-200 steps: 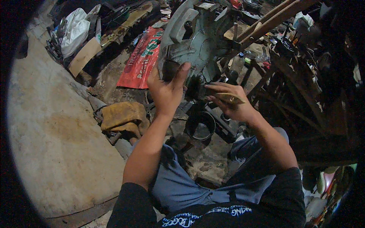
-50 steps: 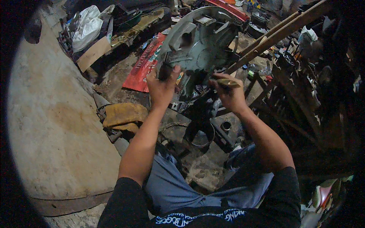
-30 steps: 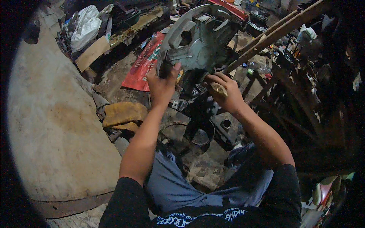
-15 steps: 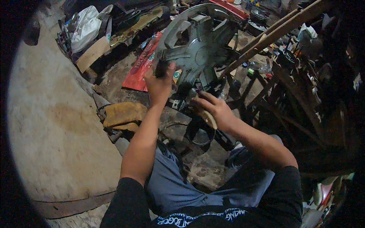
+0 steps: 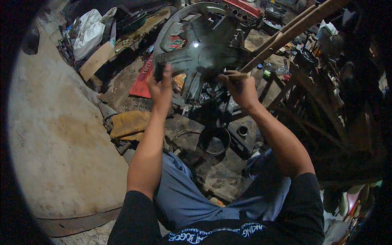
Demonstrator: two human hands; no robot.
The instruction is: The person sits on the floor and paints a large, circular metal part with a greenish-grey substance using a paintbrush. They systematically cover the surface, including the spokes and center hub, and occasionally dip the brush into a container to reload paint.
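Note:
A large grey-green spoked wheel cover (image 5: pixel 200 59) is tilted up in front of me, and the floor clutter shows through its openings. My left hand (image 5: pixel 161 85) grips it at its left edge, thumb up, beside a black patch. Over its lower right part is my right hand (image 5: pixel 241 89), fingers closed. A pale-handled tool showed in that hand half a second ago; now its shape is mostly lost behind the fingers and in the dark. Below the wheel cover stands a round black container (image 5: pixel 214 141).
To the left lies a broad pale board (image 5: pixel 65 134), with a yellow-brown cloth (image 5: pixel 130 124) by its edge. A red sheet (image 5: pixel 141 83) is behind my left hand. A long wooden beam (image 5: pixel 286 38) slants in from the upper right. Dark scrap frames (image 5: pixel 314 110) crowd the right.
My right hand has moved up and to the right over the wheel cover, its pale handle no longer plainly seen. The wheel cover and my left hand have shifted slightly left.

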